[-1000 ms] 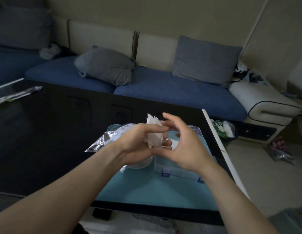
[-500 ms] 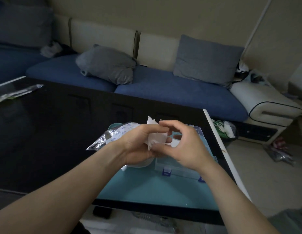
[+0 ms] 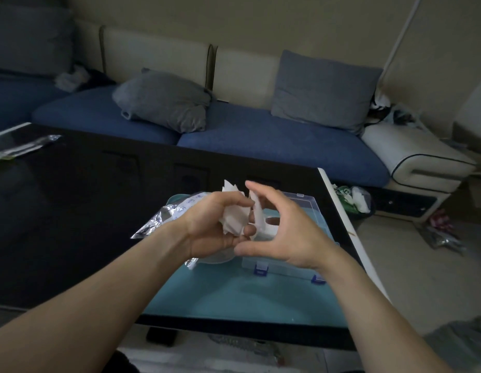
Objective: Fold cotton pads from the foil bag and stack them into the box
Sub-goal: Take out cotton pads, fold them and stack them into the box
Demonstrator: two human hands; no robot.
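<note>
Both hands met above the clear box (image 3: 309,208) on the worktop (image 3: 72,211). The left hand (image 3: 209,224) gripped a bunch of cotton pads (image 3: 234,216) in curled fingers. The right hand (image 3: 285,235) apparently pinched one pad (image 3: 258,214) just beside them, though blur hid the grip. The foil bag (image 3: 158,219) lay behind the left wrist.

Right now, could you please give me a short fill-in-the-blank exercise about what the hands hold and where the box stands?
1. The left hand grips a bunch of white cotton ____.
2. The clear plastic box has ____ latches on its near side.
3. The box stands on a ____ mat.
4. The foil bag lies to the ____ of the box.

Missing words: pads; blue; teal; left
</note>
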